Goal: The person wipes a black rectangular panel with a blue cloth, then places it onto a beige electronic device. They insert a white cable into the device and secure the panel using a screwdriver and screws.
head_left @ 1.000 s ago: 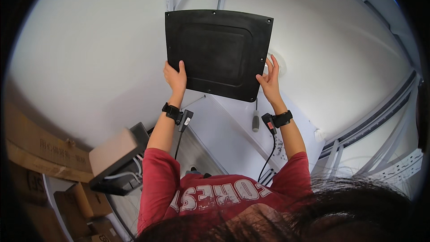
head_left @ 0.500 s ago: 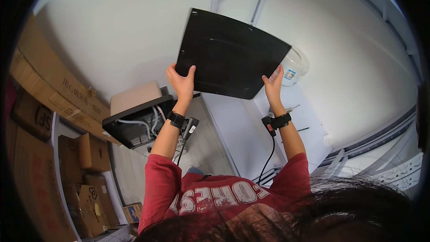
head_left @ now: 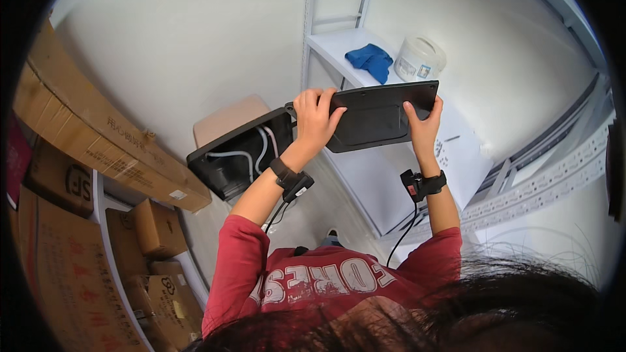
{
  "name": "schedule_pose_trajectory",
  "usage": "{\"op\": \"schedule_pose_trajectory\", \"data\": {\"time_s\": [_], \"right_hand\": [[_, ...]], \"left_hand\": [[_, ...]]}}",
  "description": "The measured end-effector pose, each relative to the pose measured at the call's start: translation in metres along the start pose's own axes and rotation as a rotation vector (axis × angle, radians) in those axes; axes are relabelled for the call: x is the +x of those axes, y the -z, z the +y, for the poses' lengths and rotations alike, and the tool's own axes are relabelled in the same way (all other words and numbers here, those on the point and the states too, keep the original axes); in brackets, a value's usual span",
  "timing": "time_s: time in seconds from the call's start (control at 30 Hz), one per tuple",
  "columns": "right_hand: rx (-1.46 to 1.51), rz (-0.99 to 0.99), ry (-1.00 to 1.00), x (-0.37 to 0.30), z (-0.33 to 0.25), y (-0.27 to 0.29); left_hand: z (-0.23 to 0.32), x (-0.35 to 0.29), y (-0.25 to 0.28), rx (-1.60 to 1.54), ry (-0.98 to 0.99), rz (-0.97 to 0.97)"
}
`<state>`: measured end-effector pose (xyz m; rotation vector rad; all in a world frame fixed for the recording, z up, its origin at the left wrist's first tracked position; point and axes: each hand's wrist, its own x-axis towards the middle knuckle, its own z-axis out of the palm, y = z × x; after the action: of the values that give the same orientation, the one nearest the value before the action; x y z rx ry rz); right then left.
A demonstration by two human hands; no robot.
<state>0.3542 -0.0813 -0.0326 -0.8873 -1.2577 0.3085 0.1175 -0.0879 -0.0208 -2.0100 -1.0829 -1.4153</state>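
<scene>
One flat black plastic panel (head_left: 381,114), rectangular with rounded corners and a shallow recessed centre, is being held out in front of the person, between an open black housing (head_left: 238,153) and a white metal shelf (head_left: 345,52). Two hands are gripping it: the left hand (head_left: 316,117) is curling its fingers over the panel's left edge, the right hand (head_left: 424,124) is pinching the right edge with thumb underneath. Both forearms are reaching forward, each wearing one black wrist strap with a cable. The housing is showing white tubes inside. One crumpled blue cloth (head_left: 370,60) and one round white tub (head_left: 418,58) are sitting on the shelf. Several brown cardboard boxes (head_left: 98,137) are stacking up at left.
</scene>
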Motion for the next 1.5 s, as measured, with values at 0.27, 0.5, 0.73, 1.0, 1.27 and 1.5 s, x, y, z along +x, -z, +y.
{"op": "schedule_pose_trajectory", "data": {"time_s": [0.27, 0.5, 0.73, 1.0, 1.27, 1.5], "right_hand": [[0.101, 0.015, -0.226, -0.043, -0.020, 0.003], [-0.053, -0.073, -0.285, -0.065, -0.019, -0.023], [-0.306, -0.396, 0.207, -0.102, -0.055, -0.079], [0.077, -0.920, -0.097, -0.131, -0.063, -0.137], [0.345, -1.159, -0.204, -0.093, 0.012, -0.168], [0.273, -1.403, -0.073, -0.072, 0.051, -0.182]], "left_hand": [[-0.017, -0.026, 0.052, 0.006, 0.279, 0.030], [-0.042, -0.051, 0.097, -0.377, 0.747, -0.101], [-0.041, -0.083, 0.123, -0.187, 0.375, -0.251], [-0.039, -0.103, 0.130, 0.005, 0.038, -0.381], [-0.078, -0.124, 0.156, 0.341, 0.317, -0.279], [-0.065, -0.157, 0.123, 0.370, 0.456, -0.371]]}}
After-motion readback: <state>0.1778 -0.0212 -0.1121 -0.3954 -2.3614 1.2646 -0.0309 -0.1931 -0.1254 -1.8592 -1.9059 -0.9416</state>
